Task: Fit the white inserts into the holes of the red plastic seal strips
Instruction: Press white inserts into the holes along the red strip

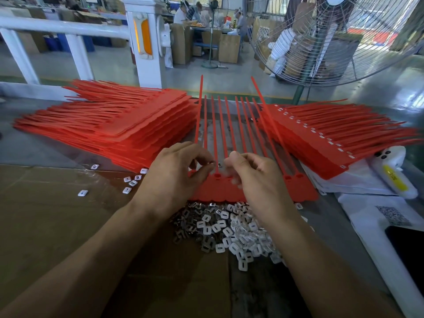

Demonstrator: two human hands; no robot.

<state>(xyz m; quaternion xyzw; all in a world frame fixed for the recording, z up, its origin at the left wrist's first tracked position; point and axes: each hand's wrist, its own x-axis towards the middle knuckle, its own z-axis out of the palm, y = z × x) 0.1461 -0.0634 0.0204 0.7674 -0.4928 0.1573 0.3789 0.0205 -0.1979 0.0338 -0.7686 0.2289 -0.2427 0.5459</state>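
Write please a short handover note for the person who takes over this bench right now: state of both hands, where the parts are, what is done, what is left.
Left hand: fingers curled, pinching a small insert over the head row of the red strip sheet.
Right hand: fingers curled just above the same row; blurred, so whether it holds anything is unclear.
Parts: loose pile of white inserts lies near the sheet's edge, with a few strays to the left.
Done: right stack shows white inserts along its heads.
Left: the current sheet, then the left stack, which shows no inserts.
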